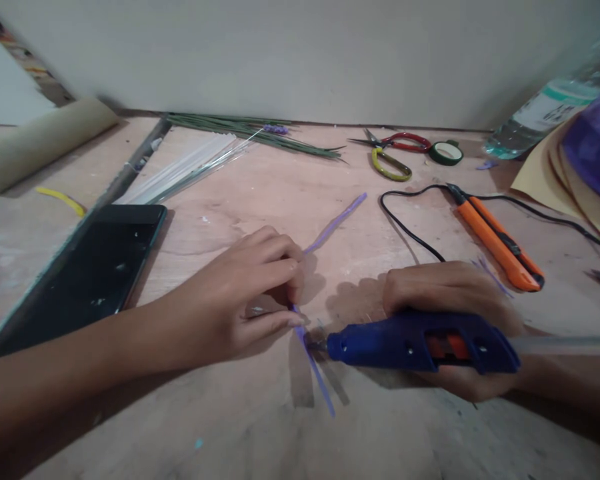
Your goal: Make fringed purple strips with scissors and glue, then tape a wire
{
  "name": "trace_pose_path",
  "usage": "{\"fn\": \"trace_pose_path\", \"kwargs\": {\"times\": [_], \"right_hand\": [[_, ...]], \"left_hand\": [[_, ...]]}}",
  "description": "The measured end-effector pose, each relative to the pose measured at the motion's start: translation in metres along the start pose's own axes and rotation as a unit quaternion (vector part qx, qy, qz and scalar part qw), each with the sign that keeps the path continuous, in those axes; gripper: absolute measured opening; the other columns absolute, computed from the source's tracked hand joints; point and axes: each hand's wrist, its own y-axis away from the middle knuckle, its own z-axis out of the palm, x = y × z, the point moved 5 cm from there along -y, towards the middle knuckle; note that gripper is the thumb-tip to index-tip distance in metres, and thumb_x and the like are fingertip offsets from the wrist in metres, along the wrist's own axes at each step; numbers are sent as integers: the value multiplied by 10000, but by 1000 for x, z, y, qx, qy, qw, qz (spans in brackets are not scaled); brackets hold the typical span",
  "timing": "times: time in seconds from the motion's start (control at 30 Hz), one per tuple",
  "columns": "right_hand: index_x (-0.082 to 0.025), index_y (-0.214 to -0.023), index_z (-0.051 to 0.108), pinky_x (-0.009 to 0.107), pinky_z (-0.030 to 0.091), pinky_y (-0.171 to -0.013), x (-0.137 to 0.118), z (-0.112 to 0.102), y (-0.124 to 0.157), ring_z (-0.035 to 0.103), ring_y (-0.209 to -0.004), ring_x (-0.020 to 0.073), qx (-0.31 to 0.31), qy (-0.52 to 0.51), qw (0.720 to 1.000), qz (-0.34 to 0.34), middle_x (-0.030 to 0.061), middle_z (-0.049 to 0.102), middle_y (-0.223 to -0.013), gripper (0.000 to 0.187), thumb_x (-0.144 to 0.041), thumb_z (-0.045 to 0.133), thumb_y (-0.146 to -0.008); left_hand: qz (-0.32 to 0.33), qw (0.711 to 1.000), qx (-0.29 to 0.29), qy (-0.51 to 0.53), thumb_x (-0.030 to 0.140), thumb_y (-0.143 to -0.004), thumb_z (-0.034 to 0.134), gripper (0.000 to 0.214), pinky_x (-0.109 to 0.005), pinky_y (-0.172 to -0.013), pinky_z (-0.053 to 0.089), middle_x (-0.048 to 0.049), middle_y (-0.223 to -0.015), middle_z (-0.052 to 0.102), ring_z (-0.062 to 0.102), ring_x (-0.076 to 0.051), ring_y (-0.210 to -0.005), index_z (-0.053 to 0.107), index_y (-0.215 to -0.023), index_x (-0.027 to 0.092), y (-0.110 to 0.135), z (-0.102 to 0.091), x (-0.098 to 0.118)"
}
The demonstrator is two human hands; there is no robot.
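My left hand (260,293) pinches a thin purple strip (323,387) between thumb and fingers just above the table. One end of the strip slants up and away past my knuckles, the other hangs toward the front. My right hand (445,293) is wrapped around a blue hot glue gun (385,343), lying on its side, with a clear glue stick (570,345) poking out of its back. The gun's nozzle touches or nearly touches the strip right below my left thumb. The fingers behind the gun are partly hidden.
A phone (95,267) lies left. Behind are white sticks (180,163), green stems (260,133), scissors (397,150) and green tape (446,152). An orange utility knife (500,240), a black cord (405,227) and a water bottle (540,117) are at right. A cardboard tube (45,143) sits back left.
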Motion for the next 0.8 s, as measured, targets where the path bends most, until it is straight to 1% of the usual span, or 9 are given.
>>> {"fn": "trace_pose_path", "kwargs": {"times": [0.1,0.27,0.47,0.7,0.8], "right_hand": [[-238,-939,556,319,365,-569,1,1,1,555,-629,150,0,-2,1000,-4,-9,591,-767,197,-402,663,-962],[-233,-908,553,307,334,-551,2,2,2,514,-595,130,6,-9,1000,-1,-24,568,-738,268,-472,648,-983],[-232,-940,597,314,356,-558,3,1,4,553,-615,142,6,-19,1000,-3,-14,597,-757,191,-395,695,-927],[-240,-948,581,311,378,-547,2,1,4,549,-606,142,3,-9,1000,-9,-16,593,-751,200,-420,668,-954],[-241,-949,589,318,405,-559,2,0,7,590,-632,159,10,1,1000,-21,-2,619,-765,183,-395,686,-933]], "left_hand": [[2,1000,2,-6,248,-996,737,115,-387,-903,466,-75,-1053,651,577,-265,-1050,663,-923,197,0,0,-1],[2,1000,0,-17,206,-990,717,84,-379,-908,472,-74,-1059,653,582,-263,-1064,665,-924,194,0,1,-1],[8,1000,7,-19,219,-994,724,93,-370,-910,477,-72,-1062,658,587,-256,-1063,666,-926,194,0,-1,1],[10,1000,7,-19,197,-988,723,90,-365,-901,472,-66,-1058,655,583,-249,-1052,661,-923,192,-1,-1,1],[9,1000,7,-17,185,-983,723,98,-365,-902,469,-64,-1053,655,581,-246,-1047,659,-909,192,-1,0,1]]}}
